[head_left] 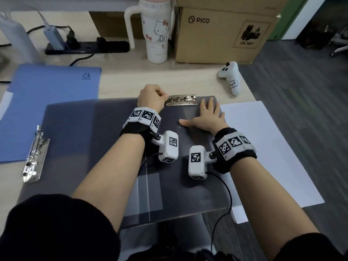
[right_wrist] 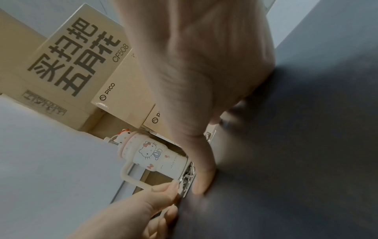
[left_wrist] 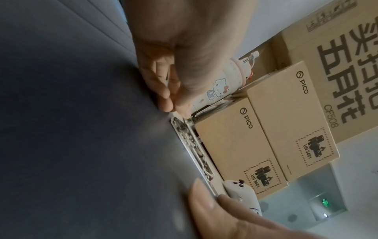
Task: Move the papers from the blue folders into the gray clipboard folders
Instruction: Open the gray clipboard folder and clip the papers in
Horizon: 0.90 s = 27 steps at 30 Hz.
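Observation:
A gray clipboard folder (head_left: 84,132) lies open in front of me, its metal clip (head_left: 181,100) at the far edge. My left hand (head_left: 162,96) is curled at the clip's left end, and its fingertips (left_wrist: 165,97) pinch the clip's lever there. My right hand (head_left: 207,112) lies flat with spread fingers on the gray board just right of the clip (right_wrist: 187,177). A stack of white paper (head_left: 263,147) lies on the desk at the right, partly tucked under the gray folder. The blue folder (head_left: 47,100) lies open at the left, its own metal clip (head_left: 34,155) bare.
At the back stand a Hello Kitty tumbler (head_left: 156,32), cardboard Pico boxes (head_left: 222,34) and a black power strip (head_left: 86,47). A white controller (head_left: 231,78) lies behind the paper. The desk ends at the right, beyond the paper, above gray carpet.

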{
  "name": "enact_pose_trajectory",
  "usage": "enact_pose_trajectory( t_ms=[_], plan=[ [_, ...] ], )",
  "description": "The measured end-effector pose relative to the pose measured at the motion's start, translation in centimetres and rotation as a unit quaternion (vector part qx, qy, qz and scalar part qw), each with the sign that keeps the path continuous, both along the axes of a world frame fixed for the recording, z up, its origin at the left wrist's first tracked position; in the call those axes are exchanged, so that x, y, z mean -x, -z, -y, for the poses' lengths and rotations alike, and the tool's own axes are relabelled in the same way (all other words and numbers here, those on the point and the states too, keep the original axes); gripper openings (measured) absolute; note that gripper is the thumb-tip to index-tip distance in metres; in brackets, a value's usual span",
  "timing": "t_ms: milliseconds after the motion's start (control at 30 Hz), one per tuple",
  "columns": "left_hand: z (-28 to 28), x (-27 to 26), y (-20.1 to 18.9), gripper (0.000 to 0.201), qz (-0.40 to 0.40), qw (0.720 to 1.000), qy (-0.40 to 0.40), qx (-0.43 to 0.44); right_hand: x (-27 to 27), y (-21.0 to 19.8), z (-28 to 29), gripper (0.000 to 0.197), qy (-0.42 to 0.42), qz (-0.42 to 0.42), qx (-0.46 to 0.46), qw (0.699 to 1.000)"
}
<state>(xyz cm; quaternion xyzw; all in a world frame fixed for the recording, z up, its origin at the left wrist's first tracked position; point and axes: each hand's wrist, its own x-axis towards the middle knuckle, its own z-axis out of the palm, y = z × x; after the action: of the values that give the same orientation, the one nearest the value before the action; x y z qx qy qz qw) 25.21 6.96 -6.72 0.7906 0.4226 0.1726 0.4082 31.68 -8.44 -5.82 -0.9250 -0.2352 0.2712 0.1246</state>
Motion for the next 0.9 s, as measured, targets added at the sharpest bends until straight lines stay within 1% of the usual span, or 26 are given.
enact_pose_trajectory(
  t_ms=[100,200,267,333,400,467,500,567,633,700,733,767,833,900],
  plan=[
    [-0.4,-0.3,-0.1,0.025,-0.035,0.999,0.017,-0.035,0.1,-0.1,0.0,0.119,-0.002,-0.002,0.003,1.0],
    [-0.5,-0.4,-0.1,0.019,-0.065,0.995,0.032,-0.073,0.2,-0.2,0.0,0.118,-0.004,-0.001,0.006,1.0],
    [-0.4,-0.4,-0.1,0.015,-0.07,0.992,0.043,-0.092,0.2,-0.2,0.0,0.117,-0.004,-0.003,0.004,1.0],
    [-0.6,-0.4,-0.1,0.018,-0.071,0.991,0.059,-0.095,0.3,-0.1,0.0,0.117,-0.003,-0.006,0.002,1.0],
    [-1.4,-0.5,-0.1,0.025,-0.054,0.994,0.08,-0.053,0.2,-0.1,0.0,0.118,-0.002,-0.007,0.0,1.0],
    [-2.2,-0.6,-0.2,0.03,-0.016,0.995,0.093,0.009,0.2,-0.1,0.0,0.119,-0.001,-0.009,-0.002,1.0],
    [-2.5,-0.6,-0.3,0.03,0.008,0.995,0.097,0.027,0.2,-0.2,0.1,0.119,-0.001,-0.01,-0.003,1.0],
    [-2.5,-0.8,-0.8,0.029,0.062,0.991,0.113,0.028,0.2,-0.2,0.1,0.119,-0.001,-0.011,-0.005,1.0],
    [-2.0,-1.2,-1.5,0.025,0.111,0.982,0.15,0.03,0.1,-0.2,0.1,0.119,-0.001,-0.011,-0.005,1.0],
    [-1.0,-1.6,-2.2,0.017,0.132,0.972,0.186,0.048,0.1,-0.1,0.1,0.119,-0.003,-0.013,-0.007,1.0],
    [-0.3,-1.8,-2.6,0.011,0.135,0.968,0.202,0.055,0.0,-0.1,0.1,0.118,-0.004,-0.014,-0.008,1.0],
    [0.2,-2.1,-2.7,0.009,0.136,0.964,0.221,0.062,0.0,-0.1,0.2,0.118,-0.005,-0.013,-0.008,1.0],
    [1.1,-2.6,-2.9,0.022,0.118,0.953,0.27,0.075,0.0,-0.1,0.3,0.117,-0.007,-0.012,-0.009,1.0],
    [1.9,-3.0,-3.0,0.031,0.066,0.945,0.309,0.082,0.1,-0.1,0.4,0.117,-0.01,-0.01,-0.009,1.0]
  ],
)
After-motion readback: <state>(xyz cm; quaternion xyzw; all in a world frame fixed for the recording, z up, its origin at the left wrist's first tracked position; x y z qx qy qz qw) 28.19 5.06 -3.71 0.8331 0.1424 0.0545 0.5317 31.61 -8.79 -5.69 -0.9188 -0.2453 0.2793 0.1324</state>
